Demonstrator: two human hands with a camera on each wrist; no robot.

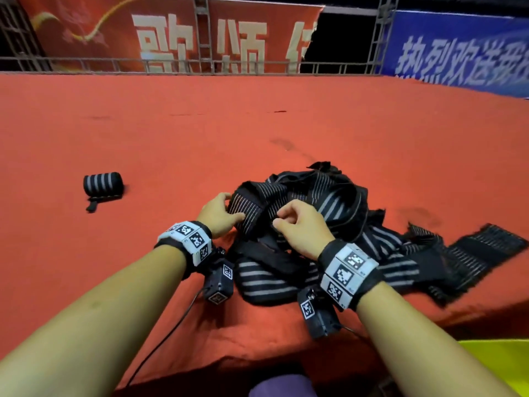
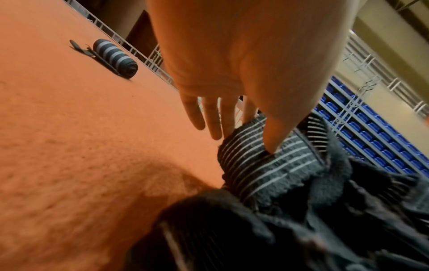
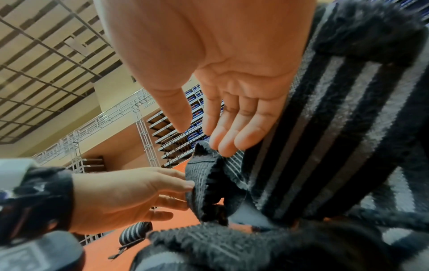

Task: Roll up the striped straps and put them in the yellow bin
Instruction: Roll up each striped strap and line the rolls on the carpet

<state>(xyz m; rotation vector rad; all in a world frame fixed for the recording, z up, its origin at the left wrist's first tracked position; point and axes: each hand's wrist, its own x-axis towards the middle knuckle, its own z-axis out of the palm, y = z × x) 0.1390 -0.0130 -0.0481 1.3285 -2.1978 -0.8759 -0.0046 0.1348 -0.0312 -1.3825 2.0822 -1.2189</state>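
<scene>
A tangled pile of black straps with grey stripes [image 1: 332,196] lies on the red table [image 1: 257,124] in front of me. My left hand [image 1: 233,209] pinches the end of one thin-striped strap [image 2: 267,168] at the pile's left side; the thumb [image 2: 270,143] presses on top of it and the other fingers stay straight. My right hand [image 3: 204,139] hovers over the pile with relaxed fingers, and its fingertips [image 3: 228,148] touch the same strap's upper edge. One rolled strap [image 1: 103,184] lies apart at the left. A corner of the yellow bin [image 1: 498,368] shows at the bottom right.
The red cloth stretches bare to the left and far side, ending at a metal rail [image 1: 171,65] with banners behind it. The table's front edge [image 1: 229,365] runs just below my forearms. One strap end [image 1: 483,247] trails toward the right edge.
</scene>
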